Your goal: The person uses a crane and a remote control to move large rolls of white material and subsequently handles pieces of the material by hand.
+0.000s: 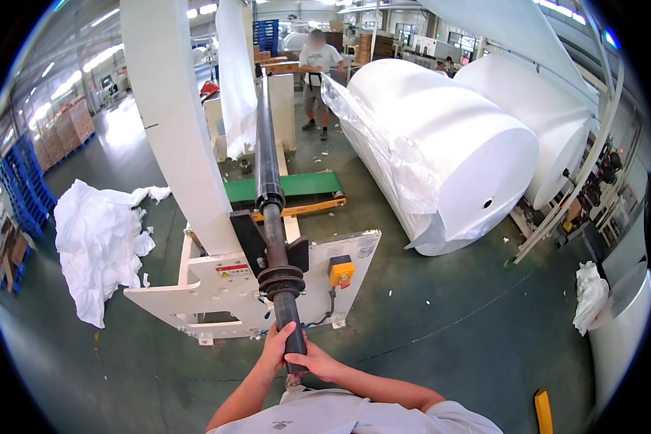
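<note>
Metal shaft (268, 166), dark and cylindrical, lies lengthwise at centre, its near end close to the wearer's body, the rest running to the far side. Far section thick and smooth with a dull sheen; middle section narrower, brownish, rust-like. Ringed collar (281, 282), grooved, sits around the shaft just beyond the hands.

Left hand (273, 349) grasps the near end from the left; right hand (317, 363) grasps it from the right, thumb laid across the top. Undersides of both grips hidden.

Black bracket (247, 242), angular, beside the shaft on the left, above a flat white machine plate (231, 300). Yellow control box (342, 273) with red button, on the plate's right part. Green conveyor belt (311, 186), flat, beyond the plate.

Right: large white roll (448, 137), smooth, cylindrical, small dark core hole in its near end; wrinkled clear film (412, 177) along its left flank. Second white roll (532, 108) farther right.

Left: crumpled white heap (98, 239), soft-folded, on dark green floor (441, 311). Far: a standing person (320, 64) in a pale shirt.
</note>
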